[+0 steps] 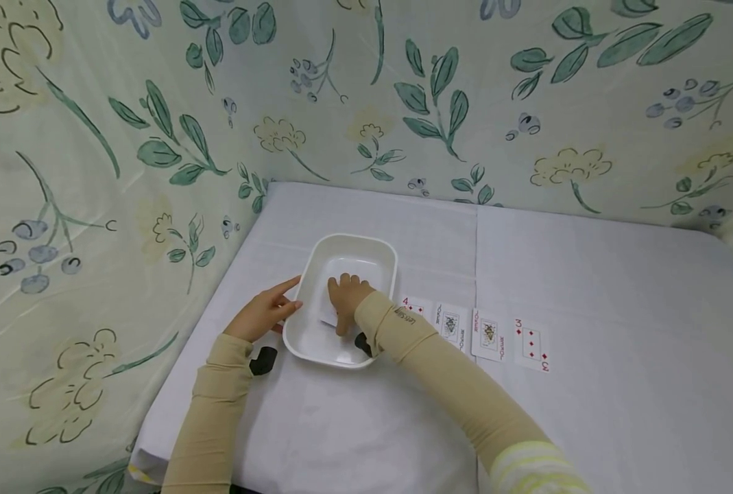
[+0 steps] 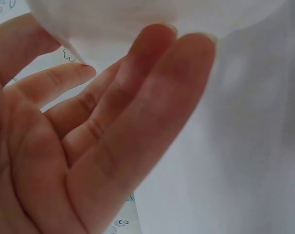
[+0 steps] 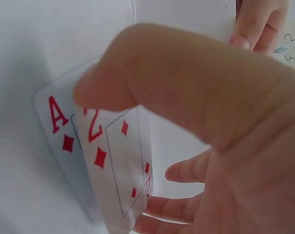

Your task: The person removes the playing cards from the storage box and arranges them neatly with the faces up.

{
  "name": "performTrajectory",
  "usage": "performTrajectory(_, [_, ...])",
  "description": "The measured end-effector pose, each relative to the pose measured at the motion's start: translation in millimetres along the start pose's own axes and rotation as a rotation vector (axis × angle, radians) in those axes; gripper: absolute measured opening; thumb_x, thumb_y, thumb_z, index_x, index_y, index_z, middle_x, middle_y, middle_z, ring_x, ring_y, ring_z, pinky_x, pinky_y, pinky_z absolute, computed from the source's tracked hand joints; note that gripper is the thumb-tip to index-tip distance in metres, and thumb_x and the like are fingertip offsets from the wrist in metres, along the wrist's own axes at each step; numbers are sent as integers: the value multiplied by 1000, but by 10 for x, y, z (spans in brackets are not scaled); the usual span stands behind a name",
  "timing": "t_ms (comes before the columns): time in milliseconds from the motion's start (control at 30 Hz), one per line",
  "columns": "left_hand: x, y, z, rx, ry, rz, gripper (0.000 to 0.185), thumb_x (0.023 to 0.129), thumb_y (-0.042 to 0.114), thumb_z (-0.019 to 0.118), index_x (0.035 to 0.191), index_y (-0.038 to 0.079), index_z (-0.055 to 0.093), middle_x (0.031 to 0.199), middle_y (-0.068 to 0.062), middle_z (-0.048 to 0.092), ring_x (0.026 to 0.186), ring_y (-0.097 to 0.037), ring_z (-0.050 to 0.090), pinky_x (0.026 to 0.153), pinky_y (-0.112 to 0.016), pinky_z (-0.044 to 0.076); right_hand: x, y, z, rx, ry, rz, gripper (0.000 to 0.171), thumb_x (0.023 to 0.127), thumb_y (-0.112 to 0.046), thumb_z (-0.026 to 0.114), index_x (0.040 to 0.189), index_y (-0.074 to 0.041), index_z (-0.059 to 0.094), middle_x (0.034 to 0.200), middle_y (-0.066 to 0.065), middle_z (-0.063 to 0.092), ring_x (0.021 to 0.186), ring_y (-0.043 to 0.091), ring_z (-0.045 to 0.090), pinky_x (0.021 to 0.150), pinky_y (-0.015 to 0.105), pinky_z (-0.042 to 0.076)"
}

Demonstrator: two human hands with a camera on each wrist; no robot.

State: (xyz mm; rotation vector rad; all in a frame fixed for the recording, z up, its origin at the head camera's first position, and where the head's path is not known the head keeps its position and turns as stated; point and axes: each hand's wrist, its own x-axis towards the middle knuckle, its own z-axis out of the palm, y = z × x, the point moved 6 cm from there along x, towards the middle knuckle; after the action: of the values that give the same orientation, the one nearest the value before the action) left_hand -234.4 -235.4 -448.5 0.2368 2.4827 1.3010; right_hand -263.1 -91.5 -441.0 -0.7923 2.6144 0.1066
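My right hand [image 1: 349,298] is inside a white tray [image 1: 317,353], pinching a two of diamonds [image 3: 116,161] between thumb and fingers. Behind that card, an ace of diamonds [image 3: 57,117] shows its left part against the tray floor; the rest is covered. At the tray's left side, my left hand [image 1: 261,312] holds the rim, thumb at the edge and other fingers against the outer wall. The left wrist view shows those fingers [image 2: 172,83] up against the tray's underside.
Right of the tray lies a row of face-up cards: a four of diamonds [image 1: 413,304], partly behind my right sleeve, two jokers [image 1: 450,324], and a three of diamonds [image 1: 531,345]. A white cloth covers the table [image 1: 588,274]. Floral fabric [image 1: 354,103] hangs behind and at the left.
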Motion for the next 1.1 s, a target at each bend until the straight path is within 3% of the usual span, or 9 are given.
performTrajectory(233, [18, -75, 1, -18, 1, -17, 61, 90, 33, 55, 143, 21, 27, 91, -13, 61, 78, -23, 59, 60, -34, 52, -90, -6, -111, 9, 10, -70, 100, 63, -37, 76, 141, -6, 22, 133, 16, 34, 117, 30, 38, 96, 38, 34])
performTrajectory(567, [8, -59, -2, -20, -15, -30, 61, 90, 32, 54, 143, 21, 26, 93, -14, 60, 78, -24, 61, 62, -35, 53, -402, 202, -323, -22, 103, -130, 101, 63, -36, 78, 140, -5, 22, 133, 19, 32, 118, 32, 37, 96, 40, 34])
performTrajectory(767, [15, -62, 0, -7, -12, -45, 60, 90, 29, 55, 143, 22, 27, 94, -14, 60, 76, -24, 60, 62, -35, 52, -677, 491, -382, -45, 132, -145, 93, 64, -30, 76, 139, -6, 28, 130, 21, 32, 114, 34, 39, 95, 42, 36])
performTrajectory(1100, [11, -47, 8, 0, -9, -70, 58, 91, 25, 54, 143, 22, 27, 96, -16, 60, 79, -26, 59, 63, -35, 52, -1080, 1086, -216, -28, 174, -132, 78, 62, -25, 78, 130, -9, 45, 129, 24, 34, 111, 38, 41, 91, 46, 39])
